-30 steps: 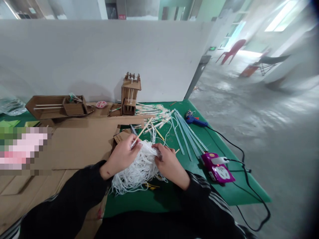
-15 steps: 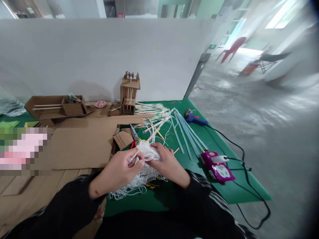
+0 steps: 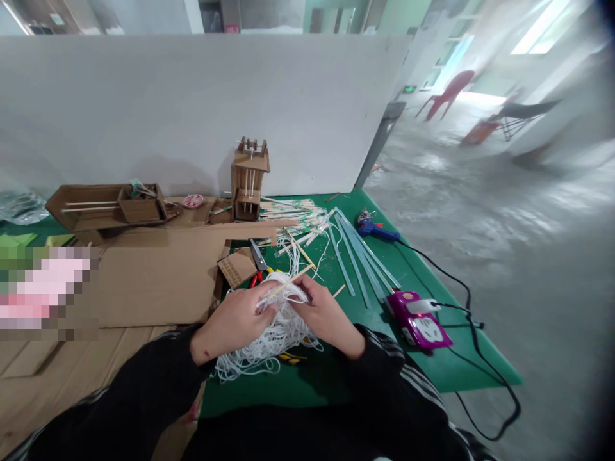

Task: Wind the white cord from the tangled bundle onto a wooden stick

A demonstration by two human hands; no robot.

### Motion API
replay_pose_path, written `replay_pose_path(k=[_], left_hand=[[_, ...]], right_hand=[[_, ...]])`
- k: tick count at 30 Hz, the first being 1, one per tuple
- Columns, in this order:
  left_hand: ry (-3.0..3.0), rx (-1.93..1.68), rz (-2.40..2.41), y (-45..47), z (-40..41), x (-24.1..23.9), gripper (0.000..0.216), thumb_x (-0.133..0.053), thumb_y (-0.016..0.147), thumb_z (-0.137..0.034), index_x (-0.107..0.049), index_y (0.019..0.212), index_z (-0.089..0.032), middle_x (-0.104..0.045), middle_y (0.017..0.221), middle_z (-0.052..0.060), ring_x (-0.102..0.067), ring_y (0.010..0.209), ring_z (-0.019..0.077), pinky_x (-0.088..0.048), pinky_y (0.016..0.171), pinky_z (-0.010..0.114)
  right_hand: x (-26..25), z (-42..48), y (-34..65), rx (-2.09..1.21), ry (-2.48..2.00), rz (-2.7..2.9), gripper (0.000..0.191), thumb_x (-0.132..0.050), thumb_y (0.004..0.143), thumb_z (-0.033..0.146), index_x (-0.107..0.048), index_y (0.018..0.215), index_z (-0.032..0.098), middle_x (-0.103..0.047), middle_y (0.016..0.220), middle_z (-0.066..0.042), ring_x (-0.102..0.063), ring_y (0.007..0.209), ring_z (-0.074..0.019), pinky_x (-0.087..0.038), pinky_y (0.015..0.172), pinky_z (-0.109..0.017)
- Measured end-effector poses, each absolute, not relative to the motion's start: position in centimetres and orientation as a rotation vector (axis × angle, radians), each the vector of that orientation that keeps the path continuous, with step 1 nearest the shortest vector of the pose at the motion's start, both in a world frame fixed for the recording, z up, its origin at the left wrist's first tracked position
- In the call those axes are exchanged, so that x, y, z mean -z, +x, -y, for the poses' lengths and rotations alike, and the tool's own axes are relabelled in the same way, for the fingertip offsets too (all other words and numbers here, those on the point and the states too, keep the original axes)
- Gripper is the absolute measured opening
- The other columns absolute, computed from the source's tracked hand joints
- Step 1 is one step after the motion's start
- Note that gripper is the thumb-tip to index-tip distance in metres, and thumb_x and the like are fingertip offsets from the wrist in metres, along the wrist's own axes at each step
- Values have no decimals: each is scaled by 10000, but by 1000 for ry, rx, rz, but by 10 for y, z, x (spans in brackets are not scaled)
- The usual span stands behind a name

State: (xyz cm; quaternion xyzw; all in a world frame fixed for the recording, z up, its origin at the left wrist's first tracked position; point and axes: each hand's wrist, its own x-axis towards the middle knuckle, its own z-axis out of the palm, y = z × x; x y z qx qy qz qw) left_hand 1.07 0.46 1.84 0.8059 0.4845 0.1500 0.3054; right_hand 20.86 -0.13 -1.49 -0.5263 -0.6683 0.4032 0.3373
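Observation:
A tangled heap of white string [image 3: 269, 349] lies on the green table in front of me. My left hand [image 3: 240, 320] is closed around a thin wooden stick [image 3: 298, 275] that has string about it; the stick points up and to the right. At the heap's right side, my right hand [image 3: 327, 312] curls its fingers into loops of the string, partly hiding its fingertips. Just beyond the hands are scissors [image 3: 259, 257] with red and yellow handles, beside a small cardboard piece [image 3: 237, 267].
Behind stand a cardboard tower [image 3: 250, 182] and a cardboard box model [image 3: 96, 205]. Several wooden sticks [image 3: 288, 211] and clear glue sticks [image 3: 358, 256] lie ahead. On the right are a blue glue gun [image 3: 377, 230], a purple power strip [image 3: 421, 323] and its black cable [image 3: 468, 291].
The stick has turned from lying within my left hand to slanting across the string toward the right. My left hand has shifted slightly right, and the right hand has come a little lower.

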Motion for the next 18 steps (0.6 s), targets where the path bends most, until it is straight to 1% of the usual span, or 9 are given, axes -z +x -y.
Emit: replay_pose_path(k=[3, 5, 8, 12, 13, 16, 17, 18], left_hand=[[2103, -445, -1321, 11, -6, -14, 409, -478, 904, -341, -542, 1289, -222, -743, 928, 65, -699, 850, 263, -485, 777, 327], [2082, -475, -1345, 11, -7, -12, 412, -496, 888, -316, -513, 1290, -224, -733, 938, 60, -693, 845, 254, -482, 779, 331], [2051, -506, -1366, 10, -9, -10, 405, -515, 865, -276, -473, 1266, -234, -719, 951, 43, -683, 786, 225, -479, 729, 314], [2040, -489, -1361, 5, -6, -17, 348, -498, 870, -265, -482, 1214, -221, -708, 830, 20, -652, 668, 203, -454, 635, 290], [2053, -467, -1361, 2, -5, -21, 348, -492, 875, -274, -492, 1220, -225, -711, 846, 26, -650, 669, 204, -450, 634, 293], [2133, -332, -1405, -12, 0, -38, 389, -455, 907, -328, -512, 1283, -251, -718, 1043, 70, -671, 765, 224, -454, 705, 321], [2164, -272, -1450, -17, 2, -44, 418, -440, 917, -358, -504, 1316, -249, -726, 1034, 79, -675, 769, 236, -451, 718, 335], [2200, -216, -1522, -23, 4, -51, 459, -427, 924, -387, -480, 1359, -249, -740, 967, 80, -677, 754, 253, -445, 710, 346]], right_hand=[[17, 2, 209, -1143, -1302, 1705, 218, -509, 819, 167, -560, 1029, 198, -661, 881, -16, -607, 808, -180, -460, 745, -291], [16, 2, 210, -1206, -1249, 1681, 222, -492, 813, 159, -541, 1027, 195, -644, 885, -9, -597, 796, -168, -462, 723, -276], [12, 3, 209, -1290, -1176, 1645, 229, -484, 785, 147, -527, 1005, 192, -619, 900, -4, -584, 806, -158, -463, 723, -263], [9, 4, 209, -1362, -1145, 1583, 225, -474, 771, 170, -517, 991, 195, -603, 904, -5, -571, 794, -157, -464, 696, -256], [9, 4, 210, -1370, -1151, 1566, 215, -468, 782, 182, -515, 991, 197, -602, 893, -3, -567, 778, -156, -462, 681, -254], [13, 3, 212, -1362, -1191, 1530, 177, -464, 815, 209, -520, 982, 200, -596, 858, 5, -550, 735, -151, -445, 647, -248], [14, 2, 213, -1352, -1208, 1524, 170, -470, 822, 215, -526, 981, 200, -592, 848, 9, -544, 727, -149, -437, 640, -246], [15, 2, 214, -1340, -1224, 1521, 164, -477, 826, 217, -533, 979, 199, -587, 841, 12, -539, 723, -148, -429, 637, -245]])
